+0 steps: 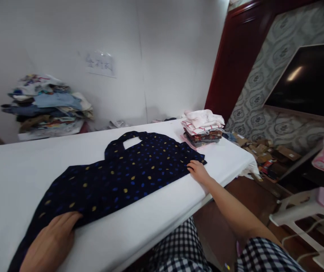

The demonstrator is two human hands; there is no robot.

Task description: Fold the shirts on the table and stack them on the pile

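Observation:
A dark navy garment (139,166) with yellow and blue spots lies spread flat, slantwise on the white-covered table (108,241). At its far side a narrow part bends into a loop, with white tabletop showing through the gap. My left hand (53,238) rests on the garment's near left edge, its fingers stretched out together and its thumb out of sight. At the right end, my right hand (198,170) has its fingers curled over the garment's near corner, pinching the edge.
A stack of folded clothes (203,128) stands at the table's right end. Behind the table on the left rises a heaped pile of clothes (48,105). To the right are boxes (286,153) and a white plastic stool (295,215). A paper sign (101,64) hangs on the wall.

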